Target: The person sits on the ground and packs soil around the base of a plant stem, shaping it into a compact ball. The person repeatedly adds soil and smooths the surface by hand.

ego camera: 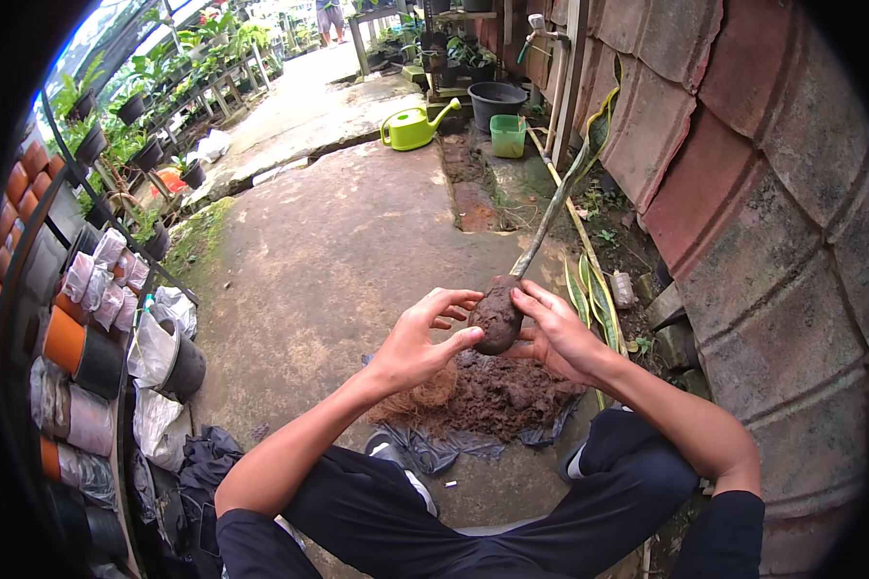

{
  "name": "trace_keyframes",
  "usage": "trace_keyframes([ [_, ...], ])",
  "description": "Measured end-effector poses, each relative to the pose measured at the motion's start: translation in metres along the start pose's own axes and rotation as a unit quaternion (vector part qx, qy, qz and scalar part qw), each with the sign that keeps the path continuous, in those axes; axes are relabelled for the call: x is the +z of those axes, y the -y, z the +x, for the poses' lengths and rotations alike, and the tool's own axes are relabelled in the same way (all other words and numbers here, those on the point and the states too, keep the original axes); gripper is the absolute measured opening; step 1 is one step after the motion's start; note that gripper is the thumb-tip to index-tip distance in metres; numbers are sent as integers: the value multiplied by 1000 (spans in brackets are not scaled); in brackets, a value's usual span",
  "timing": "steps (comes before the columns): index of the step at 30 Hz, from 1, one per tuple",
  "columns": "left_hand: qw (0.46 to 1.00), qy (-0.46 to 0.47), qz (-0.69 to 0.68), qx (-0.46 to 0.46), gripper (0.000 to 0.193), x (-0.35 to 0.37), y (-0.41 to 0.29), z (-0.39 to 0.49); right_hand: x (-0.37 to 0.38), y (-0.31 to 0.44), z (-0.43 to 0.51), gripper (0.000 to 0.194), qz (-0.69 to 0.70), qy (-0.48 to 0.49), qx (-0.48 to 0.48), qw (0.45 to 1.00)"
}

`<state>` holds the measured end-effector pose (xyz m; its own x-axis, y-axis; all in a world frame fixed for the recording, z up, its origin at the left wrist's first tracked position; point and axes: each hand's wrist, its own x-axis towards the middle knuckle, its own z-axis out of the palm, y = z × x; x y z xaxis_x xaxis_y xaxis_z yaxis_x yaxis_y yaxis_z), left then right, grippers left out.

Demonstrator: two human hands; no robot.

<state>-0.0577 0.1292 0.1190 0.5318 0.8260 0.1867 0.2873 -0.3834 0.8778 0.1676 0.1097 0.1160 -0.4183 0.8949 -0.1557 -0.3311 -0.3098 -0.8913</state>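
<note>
Between my two hands is a rounded ball of dark, moist soil (496, 318). A long snake plant leaf (550, 221) rises from its top and leans away to the upper right. My left hand (423, 336) has its thumb and fingertips against the ball's left side. On the other side my right hand (554, 329) grips it, with fingers on the front and underneath. Below the hands, loose brown soil (503, 398) and a tuft of coconut fibre (423, 391) lie on a dark plastic sheet (434, 449) on the concrete ground.
Cut snake plant leaves (597, 297) lie right, beside a roof-tile wall (760, 217). Ahead are a green watering can (413, 129), a green plastic container (508, 136) and a black tub (496, 101). Stacked pots (80, 347) line the left. A person (329, 22) stands far back.
</note>
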Motion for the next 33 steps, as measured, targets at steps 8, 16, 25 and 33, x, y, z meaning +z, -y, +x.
trace_keyframes([
  [8, 990, 34, -120, -61, 57, 0, 4, -3, 3, 2, -2, 51, -11, -10, 28, 999],
  [16, 986, 66, -126, -85, 63, 2, 6, -2, 1, 4, -5, 70, -29, 17, 16, 999],
  [25, 996, 90, -7, -3, 74, 0, -11, -5, -10, -2, -3, 64, -67, -13, 52, 996],
  [33, 997, -79, -25, 5, 30, -5, 11, -2, 2, 6, -5, 56, -91, 0, 44, 995],
])
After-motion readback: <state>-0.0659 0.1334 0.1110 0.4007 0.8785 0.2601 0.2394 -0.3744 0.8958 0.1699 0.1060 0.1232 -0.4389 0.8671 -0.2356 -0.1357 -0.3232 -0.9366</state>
